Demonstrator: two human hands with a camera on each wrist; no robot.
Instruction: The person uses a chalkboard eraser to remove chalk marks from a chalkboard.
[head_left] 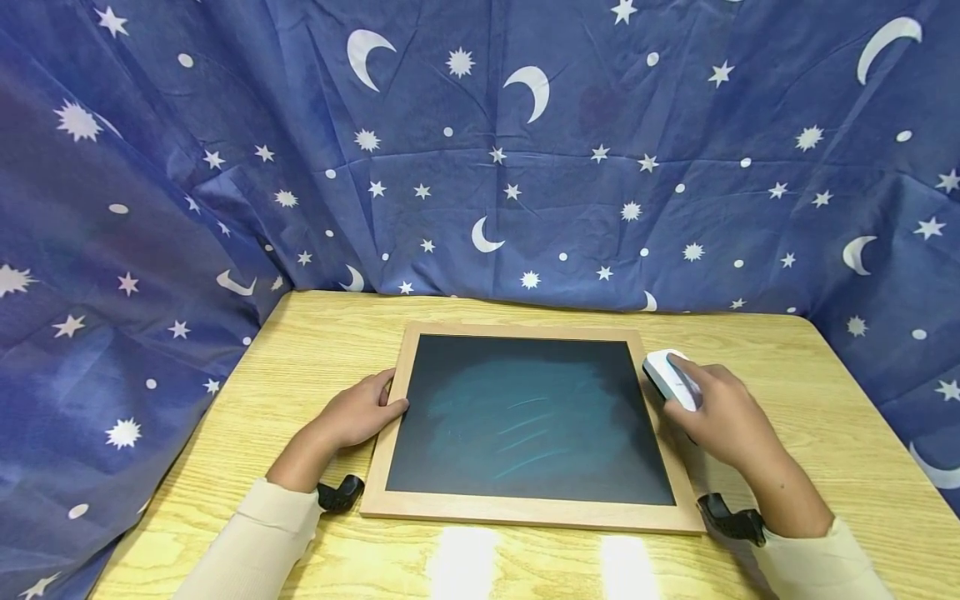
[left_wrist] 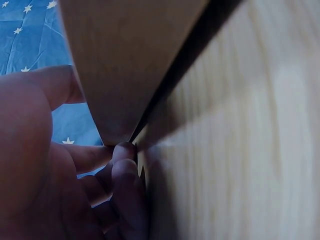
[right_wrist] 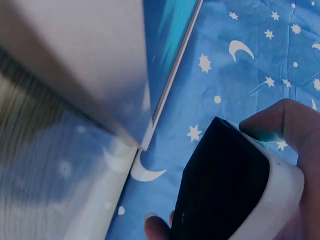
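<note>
A chalkboard with a light wooden frame lies at the middle of the table, its dark surface smeared with teal chalk dust. Several curved chalk strokes cross its middle. At the frame's left side, my left hand grips the edge with the thumb on top; in the left wrist view its fingers curl at the board's edge. My right hand holds a white board eraser just past the frame's right side. In the right wrist view the eraser's black felt face shows, apart from the board.
The yellow wood-grain table has a rounded far right corner. Behind it and along both sides hangs a blue cloth with white moons and stars. Black wrist straps sit beside the board's lower corners. Light glares off the table's front.
</note>
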